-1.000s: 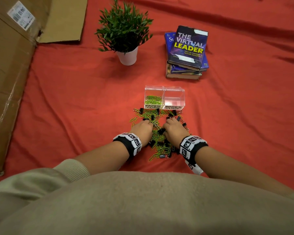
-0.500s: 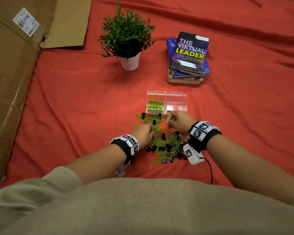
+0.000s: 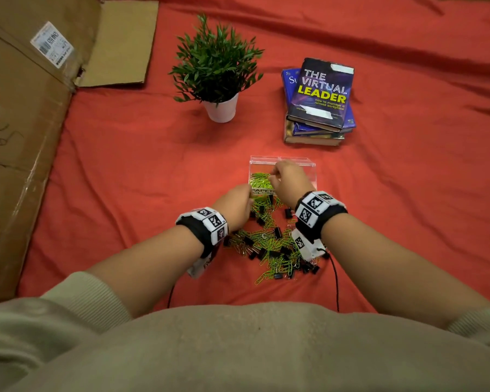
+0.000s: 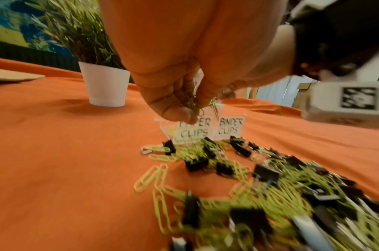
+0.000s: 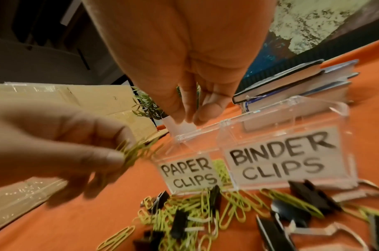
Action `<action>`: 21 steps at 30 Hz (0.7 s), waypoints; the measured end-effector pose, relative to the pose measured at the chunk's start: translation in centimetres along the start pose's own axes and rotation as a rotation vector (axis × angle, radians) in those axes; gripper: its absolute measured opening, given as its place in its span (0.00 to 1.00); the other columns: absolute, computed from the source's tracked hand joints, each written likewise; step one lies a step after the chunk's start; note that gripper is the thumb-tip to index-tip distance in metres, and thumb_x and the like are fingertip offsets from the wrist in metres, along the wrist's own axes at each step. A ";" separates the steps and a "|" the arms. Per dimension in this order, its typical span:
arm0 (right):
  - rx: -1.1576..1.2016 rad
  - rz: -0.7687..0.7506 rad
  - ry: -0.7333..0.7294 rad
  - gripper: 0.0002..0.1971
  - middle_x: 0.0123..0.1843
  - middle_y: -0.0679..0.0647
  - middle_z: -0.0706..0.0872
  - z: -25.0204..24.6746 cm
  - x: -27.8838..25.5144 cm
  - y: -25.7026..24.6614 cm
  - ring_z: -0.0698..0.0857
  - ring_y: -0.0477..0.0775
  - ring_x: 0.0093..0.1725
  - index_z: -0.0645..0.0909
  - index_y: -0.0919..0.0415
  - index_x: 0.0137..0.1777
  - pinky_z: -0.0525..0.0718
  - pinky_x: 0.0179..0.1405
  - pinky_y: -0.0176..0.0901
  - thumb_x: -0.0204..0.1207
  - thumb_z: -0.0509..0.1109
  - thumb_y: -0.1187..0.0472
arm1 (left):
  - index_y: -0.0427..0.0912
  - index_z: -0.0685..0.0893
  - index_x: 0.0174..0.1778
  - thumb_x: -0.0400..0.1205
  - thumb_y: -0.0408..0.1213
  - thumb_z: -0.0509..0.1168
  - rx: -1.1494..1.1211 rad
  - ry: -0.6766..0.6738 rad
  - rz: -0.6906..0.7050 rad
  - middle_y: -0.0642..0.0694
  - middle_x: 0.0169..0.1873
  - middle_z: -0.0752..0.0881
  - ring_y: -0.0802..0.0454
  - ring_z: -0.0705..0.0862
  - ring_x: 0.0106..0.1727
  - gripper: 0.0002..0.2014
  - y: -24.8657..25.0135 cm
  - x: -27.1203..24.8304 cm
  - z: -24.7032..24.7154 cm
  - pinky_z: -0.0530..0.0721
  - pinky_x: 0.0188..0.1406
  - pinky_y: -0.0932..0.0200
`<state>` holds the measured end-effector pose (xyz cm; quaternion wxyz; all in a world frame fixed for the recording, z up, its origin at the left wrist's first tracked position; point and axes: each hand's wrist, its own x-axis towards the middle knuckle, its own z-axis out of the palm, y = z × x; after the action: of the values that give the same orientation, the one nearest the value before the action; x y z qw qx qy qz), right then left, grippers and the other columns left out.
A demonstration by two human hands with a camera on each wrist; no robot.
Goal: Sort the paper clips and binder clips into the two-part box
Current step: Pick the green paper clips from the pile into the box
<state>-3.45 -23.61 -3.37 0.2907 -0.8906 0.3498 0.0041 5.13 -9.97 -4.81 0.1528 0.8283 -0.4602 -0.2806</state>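
A clear two-part box (image 3: 309,172) stands on the red cloth, labelled "PAPER CLIPS" (image 5: 189,175) on the left and "BINDER CLIPS" (image 5: 281,158) on the right. Green paper clips (image 3: 259,179) lie in the left part. In front of it spreads a mixed pile (image 3: 269,244) of green paper clips and black binder clips (image 3: 277,232). My left hand (image 3: 249,198) pinches a small bunch of green paper clips (image 4: 194,101) just before the box's front left corner. My right hand (image 3: 273,172) hovers over the paper clip part, fingers (image 5: 181,108) pointing down, nothing visible in them.
A potted plant (image 3: 218,80) stands at the back left of the box and a stack of books (image 3: 320,100) at the back right. A large cardboard box (image 3: 20,123) lines the left side. Camera cables trail from both wrists.
Both hands have left the pile. The right hand rose and moved forward over the box. The left hand lifted a bunch of green paper clips toward the box's front.
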 end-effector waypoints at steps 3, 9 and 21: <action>0.056 0.017 -0.040 0.07 0.50 0.58 0.85 1.0 -2.0 1.3 0.83 0.51 0.41 0.81 0.64 0.51 0.87 0.43 0.43 0.81 0.62 0.64 | 0.40 0.75 0.56 0.86 0.36 0.55 0.035 0.037 0.029 0.43 0.52 0.81 0.48 0.79 0.47 0.07 0.2 1.9 -2.0 0.77 0.46 0.56; -0.221 -0.124 -0.268 0.27 0.73 0.64 0.71 5.2 -4.4 3.4 0.81 0.64 0.62 0.66 0.55 0.77 0.86 0.50 0.51 0.78 0.59 0.70 | 0.36 0.75 0.57 0.84 0.30 0.57 0.206 0.029 0.040 0.38 0.56 0.79 0.38 0.81 0.52 0.08 1.7 5.8 -3.4 0.81 0.51 0.45; -0.178 -0.198 -0.155 0.15 0.59 0.60 0.79 4.8 -4.8 4.4 0.80 0.61 0.58 0.79 0.67 0.64 0.84 0.54 0.51 0.79 0.59 0.70 | 0.41 0.78 0.50 0.80 0.33 0.63 -0.021 0.241 -0.042 0.49 0.47 0.75 0.50 0.78 0.46 0.04 -0.1 2.1 -0.1 0.80 0.50 0.55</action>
<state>-8.92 -20.68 -8.61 0.2357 -0.9400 0.2348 0.0753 6.13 -11.70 -5.48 0.2100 0.8638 -0.4182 -0.1869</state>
